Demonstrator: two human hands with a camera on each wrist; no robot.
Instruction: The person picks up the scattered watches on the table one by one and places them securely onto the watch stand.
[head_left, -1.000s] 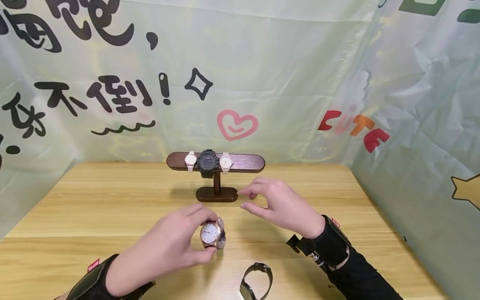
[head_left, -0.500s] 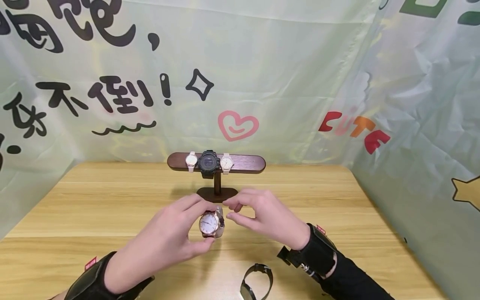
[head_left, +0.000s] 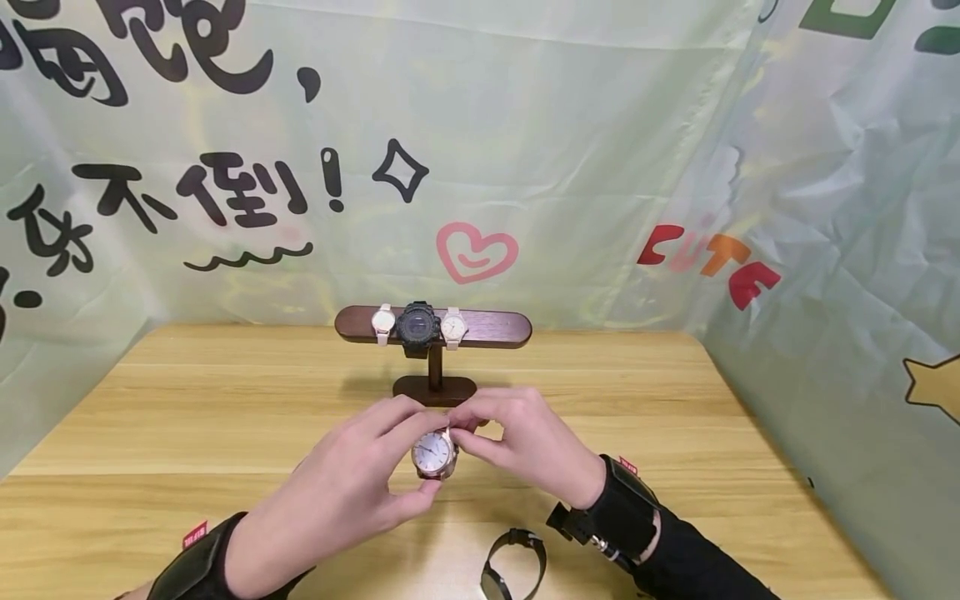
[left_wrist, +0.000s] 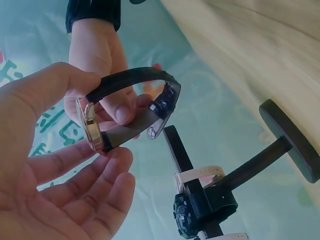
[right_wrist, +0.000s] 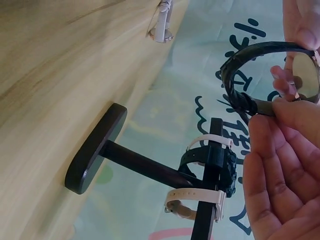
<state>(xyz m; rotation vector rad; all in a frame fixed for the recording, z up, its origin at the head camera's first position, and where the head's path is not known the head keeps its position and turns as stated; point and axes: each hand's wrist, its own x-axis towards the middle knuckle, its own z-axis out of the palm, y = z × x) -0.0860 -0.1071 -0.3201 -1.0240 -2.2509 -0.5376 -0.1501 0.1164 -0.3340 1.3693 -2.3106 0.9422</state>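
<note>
My left hand (head_left: 348,483) holds a wristwatch (head_left: 432,452) by its case, thumb below and index finger above, over the table in front of the stand. This watch has a white round dial, a rose-gold case and a dark strap looped closed. My right hand (head_left: 517,446) pinches that strap (right_wrist: 264,107) near the buckle between thumb and index finger. Behind the hands a dark wooden watch stand (head_left: 495,327) carries a black chunky watch (head_left: 417,325) between two pale-strapped watches, one to its left (head_left: 383,322) and one to its right (head_left: 453,327).
Another dark-strapped watch (head_left: 517,536) lies on its side near the table's front. In the right wrist view a pale-strapped watch (right_wrist: 162,22) appears on the wooden table (head_left: 637,392). A printed cloth (head_left: 570,167) hangs behind and at the sides.
My right hand has moved left and slightly down to the watch and now pinches its strap. My left hand, holding the watch, has shifted slightly right; the dial has turned a little.
</note>
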